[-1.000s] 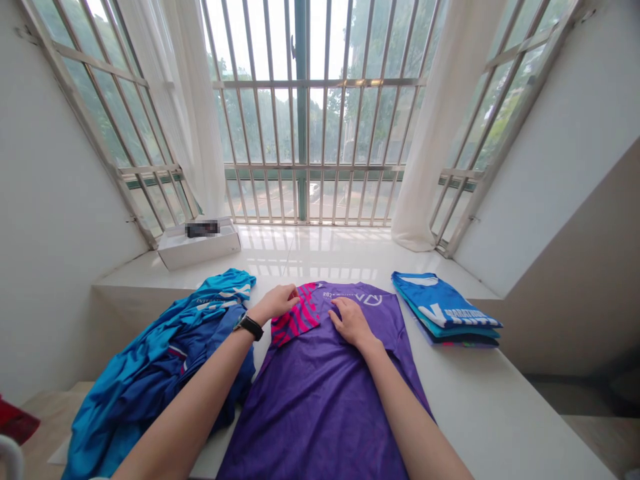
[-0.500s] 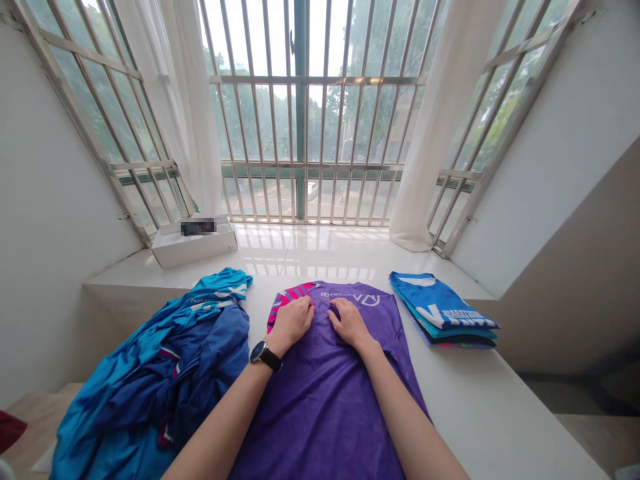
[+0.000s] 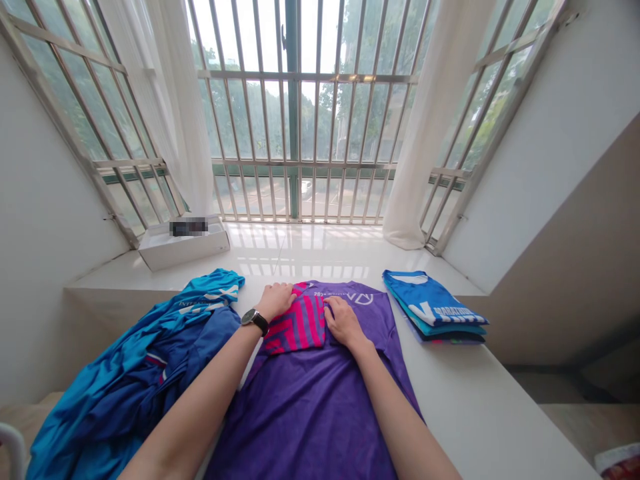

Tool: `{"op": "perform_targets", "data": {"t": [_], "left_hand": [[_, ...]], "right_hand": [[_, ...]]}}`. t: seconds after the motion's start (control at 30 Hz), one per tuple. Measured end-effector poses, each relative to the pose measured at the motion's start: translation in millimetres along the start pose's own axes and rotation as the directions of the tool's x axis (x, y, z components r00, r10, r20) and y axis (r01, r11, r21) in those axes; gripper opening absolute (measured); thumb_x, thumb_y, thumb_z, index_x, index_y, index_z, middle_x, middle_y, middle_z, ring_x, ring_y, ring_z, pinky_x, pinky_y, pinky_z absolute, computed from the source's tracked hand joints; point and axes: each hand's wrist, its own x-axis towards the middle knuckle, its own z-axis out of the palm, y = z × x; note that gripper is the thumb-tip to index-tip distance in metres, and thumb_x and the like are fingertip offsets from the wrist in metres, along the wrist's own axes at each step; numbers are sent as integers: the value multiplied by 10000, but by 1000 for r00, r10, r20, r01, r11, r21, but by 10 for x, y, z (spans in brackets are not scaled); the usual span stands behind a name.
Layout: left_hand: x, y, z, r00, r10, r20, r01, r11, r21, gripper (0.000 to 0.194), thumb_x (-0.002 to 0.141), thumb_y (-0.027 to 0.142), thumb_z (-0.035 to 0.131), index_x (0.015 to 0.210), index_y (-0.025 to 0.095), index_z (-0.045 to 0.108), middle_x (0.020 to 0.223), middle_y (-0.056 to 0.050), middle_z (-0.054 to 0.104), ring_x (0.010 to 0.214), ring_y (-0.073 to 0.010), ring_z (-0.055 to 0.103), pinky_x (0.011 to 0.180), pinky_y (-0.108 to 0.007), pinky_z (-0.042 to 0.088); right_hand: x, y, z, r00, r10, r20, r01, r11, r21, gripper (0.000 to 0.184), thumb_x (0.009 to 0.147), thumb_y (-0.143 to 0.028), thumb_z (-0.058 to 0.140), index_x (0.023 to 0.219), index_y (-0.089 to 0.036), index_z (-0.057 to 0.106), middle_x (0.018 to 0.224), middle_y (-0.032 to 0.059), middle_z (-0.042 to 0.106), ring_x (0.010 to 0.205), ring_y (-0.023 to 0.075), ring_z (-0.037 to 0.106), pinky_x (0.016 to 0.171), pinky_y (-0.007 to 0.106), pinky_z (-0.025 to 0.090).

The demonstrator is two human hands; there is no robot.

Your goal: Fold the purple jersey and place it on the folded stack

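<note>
A purple T-shirt (image 3: 320, 413) lies spread in front of me, its white print at the far end. One pink-and-purple striped sleeve (image 3: 300, 327) is turned inward over the shirt's body. My left hand (image 3: 277, 301), with a black-strapped watch (image 3: 254, 320) on the wrist, is closed on the shirt's far left edge at the sleeve's fold; its fingertips are partly hidden. At the sleeve's inner end my right hand (image 3: 345, 321) has its fingers and thumb drawn together on the cloth.
Rumpled light-blue and navy clothes (image 3: 175, 360) are heaped on the left. A stack of folded shirts (image 3: 433, 300) sits on the right. Farther back are a white box (image 3: 185, 248), white curtains (image 3: 407, 167) and a barred window (image 3: 300, 133).
My left hand has moved left and away, off the middle of the sleeve. More of the striped sleeve now shows across the shirt. My right hand has stayed nearly in place beside it.
</note>
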Motion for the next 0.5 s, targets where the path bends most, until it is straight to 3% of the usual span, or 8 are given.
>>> {"op": "perform_targets", "data": {"t": [0.13, 0.27, 0.5], "left_hand": [[95, -237, -64, 996, -55, 72, 52, 998, 38, 357, 957, 431, 447, 986, 170, 689, 1033, -173, 711, 1001, -321, 654, 871, -445, 460], [148, -379, -85, 991, -36, 127, 32, 999, 40, 314, 894, 447, 532, 871, 193, 716, 978, -147, 729, 961, -319, 666, 830, -413, 472], [153, -443, -26, 995, -56, 88, 53, 998, 31, 311, 943, 390, 459, 930, 196, 702, 1053, -153, 713, 997, -306, 655, 818, -392, 469]], "right_hand": [[-19, -10, 7, 1000, -2, 16, 2, 1000, -15, 303, 946, -308, 505, 1194, -179, 622, 1194, 112, 650, 1116, 228, 586, 1003, 351, 442], [-38, -11, 14, 998, -19, 63, 22, 999, -40, 418, 909, -392, 571, 1262, -169, 589, 1265, 132, 609, 1198, 256, 539, 1054, 396, 408], [-33, 22, 36, 997, 21, 69, -18, 999, -43, 465, 892, -345, 571, 1312, -144, 555, 1341, 160, 561, 1255, 274, 505, 1079, 417, 399]]}}
